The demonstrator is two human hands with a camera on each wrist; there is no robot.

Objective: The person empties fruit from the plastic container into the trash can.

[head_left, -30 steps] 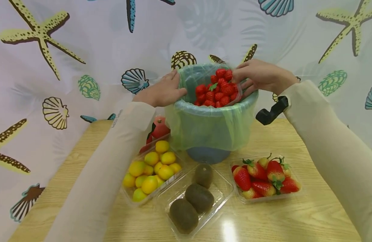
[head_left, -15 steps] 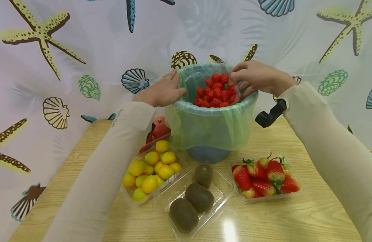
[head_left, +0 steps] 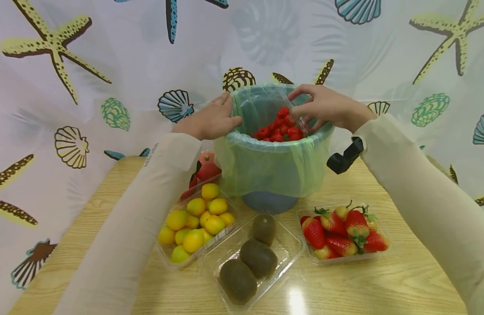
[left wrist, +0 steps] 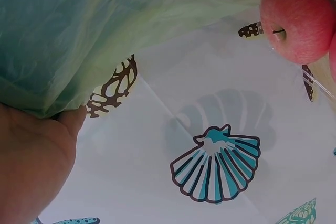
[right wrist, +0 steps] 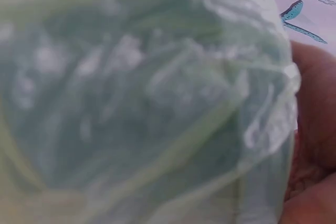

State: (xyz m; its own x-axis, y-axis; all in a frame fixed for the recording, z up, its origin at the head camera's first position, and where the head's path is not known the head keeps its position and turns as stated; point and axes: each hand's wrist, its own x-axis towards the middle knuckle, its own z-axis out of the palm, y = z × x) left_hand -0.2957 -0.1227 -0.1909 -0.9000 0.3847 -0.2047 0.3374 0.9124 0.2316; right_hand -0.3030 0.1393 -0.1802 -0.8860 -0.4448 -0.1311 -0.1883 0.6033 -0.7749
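A grey bin [head_left: 270, 202] lined with a green plastic bag [head_left: 273, 162] stands at the back of the table. My left hand [head_left: 210, 120] rests on the bin's left rim with fairly straight fingers; in the left wrist view the left hand [left wrist: 31, 161] touches the green bag [left wrist: 79, 35]. My right hand [head_left: 322, 107] pinches the edge of a clear tray of small red berries [head_left: 283, 129], tilted down inside the bin's mouth. The right wrist view is filled by the blurred green bag [right wrist: 147, 103], with the right hand [right wrist: 315, 129] at its edge.
In front of the bin lie clear trays of yellow kumquats [head_left: 196, 225], kiwis [head_left: 253, 258] and strawberries [head_left: 344, 232]. A red apple [head_left: 206, 168] [left wrist: 300, 22] sits left of the bin. The wooden table [head_left: 403, 280] meets a shell-patterned curtain [head_left: 108, 65] behind.
My right hand has moved left and down, and the tray of red berries has sunk lower into the bin. The left hand has stayed on the rim.
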